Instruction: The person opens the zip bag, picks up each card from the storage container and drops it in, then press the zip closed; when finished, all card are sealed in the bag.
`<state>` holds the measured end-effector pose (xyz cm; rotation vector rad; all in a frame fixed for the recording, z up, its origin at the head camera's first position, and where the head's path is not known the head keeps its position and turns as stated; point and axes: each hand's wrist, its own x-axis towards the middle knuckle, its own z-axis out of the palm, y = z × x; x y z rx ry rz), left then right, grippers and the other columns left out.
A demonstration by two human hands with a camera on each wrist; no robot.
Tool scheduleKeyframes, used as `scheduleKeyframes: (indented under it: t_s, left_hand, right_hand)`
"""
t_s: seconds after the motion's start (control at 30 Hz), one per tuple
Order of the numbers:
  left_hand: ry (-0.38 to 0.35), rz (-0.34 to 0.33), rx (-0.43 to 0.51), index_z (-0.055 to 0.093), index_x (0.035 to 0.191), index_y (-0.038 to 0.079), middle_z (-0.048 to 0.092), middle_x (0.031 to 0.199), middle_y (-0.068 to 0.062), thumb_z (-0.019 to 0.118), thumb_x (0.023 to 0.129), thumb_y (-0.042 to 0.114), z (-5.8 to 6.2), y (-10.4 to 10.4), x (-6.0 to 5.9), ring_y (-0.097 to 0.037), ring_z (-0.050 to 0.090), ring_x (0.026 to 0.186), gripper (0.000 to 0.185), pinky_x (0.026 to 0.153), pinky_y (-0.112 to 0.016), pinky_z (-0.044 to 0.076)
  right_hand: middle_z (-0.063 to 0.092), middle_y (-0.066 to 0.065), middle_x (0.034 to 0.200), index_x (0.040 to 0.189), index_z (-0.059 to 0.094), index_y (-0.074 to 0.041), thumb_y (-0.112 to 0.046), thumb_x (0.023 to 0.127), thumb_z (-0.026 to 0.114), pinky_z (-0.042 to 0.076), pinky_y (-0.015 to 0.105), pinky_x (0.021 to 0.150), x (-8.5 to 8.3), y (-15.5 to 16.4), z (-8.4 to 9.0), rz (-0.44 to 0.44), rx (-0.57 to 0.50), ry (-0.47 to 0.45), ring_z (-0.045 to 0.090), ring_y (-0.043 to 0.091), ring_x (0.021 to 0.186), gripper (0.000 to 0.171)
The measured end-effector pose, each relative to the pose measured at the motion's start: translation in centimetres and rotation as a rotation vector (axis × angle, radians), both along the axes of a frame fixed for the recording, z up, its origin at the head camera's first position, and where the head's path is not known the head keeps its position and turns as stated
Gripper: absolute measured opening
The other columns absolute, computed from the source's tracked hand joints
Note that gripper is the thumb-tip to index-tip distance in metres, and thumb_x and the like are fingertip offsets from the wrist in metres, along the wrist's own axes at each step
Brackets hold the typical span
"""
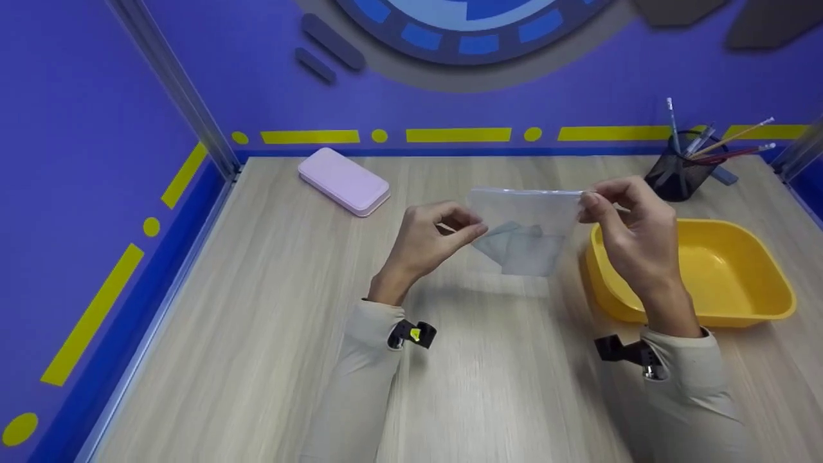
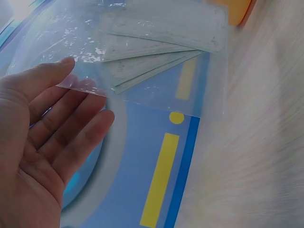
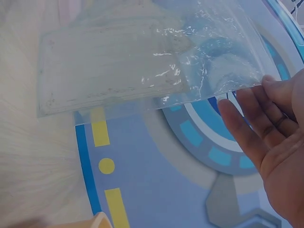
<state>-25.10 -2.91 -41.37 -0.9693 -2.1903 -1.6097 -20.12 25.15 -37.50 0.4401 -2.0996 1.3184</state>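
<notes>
Holding the clear bag [image 1: 524, 228] up over the table [image 1: 270, 308], its top corners are pinched by the left hand [image 1: 429, 239] and right hand [image 1: 633, 228]. Both pinches should be kept tight and level so the papers [image 1: 522, 249] inside stay in, near the yellow tub [image 1: 726, 270].

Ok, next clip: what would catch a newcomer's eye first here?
Both hands hold a clear plastic bag up over the wooden table, the left hand pinching one top corner and the right hand the other, with pale flat sheets inside. A bright yellow tub sits just right.
</notes>
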Motion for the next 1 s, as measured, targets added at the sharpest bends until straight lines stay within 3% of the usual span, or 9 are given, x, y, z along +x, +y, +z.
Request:
scheduleKeyframes:
  t_s: [0.27, 0.5, 0.6, 0.83, 1.0]
  left_hand:
    - [-0.011, 0.02, 0.005, 0.079, 0.1, 0.002, 0.079, 0.092, -0.004, 0.079, 0.097, 0.008, 0.1, -0.1, 0.0, -0.01, 0.072, 0.077, 0.008, 0.072, -0.031, 0.06]
    - [-0.041, 0.032, 0.12, 0.078, 0.103, 0.0, 0.078, 0.093, -0.003, 0.078, 0.097, 0.006, 0.0, -0.4, 0.1, -0.012, 0.072, 0.078, 0.008, 0.073, -0.034, 0.062]
    - [-0.074, 0.041, 0.19, 0.077, 0.104, -0.002, 0.078, 0.094, -0.005, 0.077, 0.098, 0.006, 0.0, -0.5, 0.1, -0.016, 0.073, 0.081, 0.01, 0.075, -0.036, 0.063]
    - [-0.145, 0.068, 0.343, 0.075, 0.108, -0.006, 0.078, 0.097, -0.01, 0.075, 0.098, 0.003, 0.0, -0.7, 0.1, -0.022, 0.075, 0.083, 0.014, 0.077, -0.04, 0.063]
    - [-0.176, 0.081, 0.376, 0.075, 0.115, -0.007, 0.078, 0.097, -0.011, 0.076, 0.098, 0.003, 0.0, -0.6, -0.2, -0.022, 0.075, 0.08, 0.02, 0.075, -0.041, 0.064]
  right_hand:
    - [0.07, 0.009, 0.098, 0.111, 0.063, 0.015, 0.009, 0.1, 0.066, 0.058, 0.02, 0.081, -0.2, -0.2, -0.5, 0.051, -0.11, -0.003, 0.071, 0.016, 0.081, 0.013]
    - [0.071, 0.018, 0.107, 0.132, 0.06, 0.007, 0.006, 0.1, 0.067, 0.059, 0.025, 0.083, -0.4, -0.5, -0.7, 0.183, -0.145, -0.071, 0.071, 0.023, 0.088, 0.032]
    - [0.072, 0.016, 0.108, 0.132, 0.058, 0.008, 0.009, 0.099, 0.067, 0.06, 0.026, 0.083, -0.5, -0.7, -0.9, 0.199, -0.154, -0.115, 0.071, 0.022, 0.088, 0.034]
    - [0.071, 0.011, 0.107, 0.117, 0.062, 0.01, 0.013, 0.097, 0.068, 0.059, 0.023, 0.083, -0.8, -0.9, -1.4, 0.181, -0.05, -0.143, 0.071, 0.018, 0.09, 0.021]
    - [0.073, 0.012, 0.109, 0.12, 0.069, 0.007, 0.012, 0.096, 0.069, 0.059, 0.022, 0.081, -0.9, -1.2, -1.7, 0.174, 0.008, -0.167, 0.071, 0.017, 0.087, 0.024]
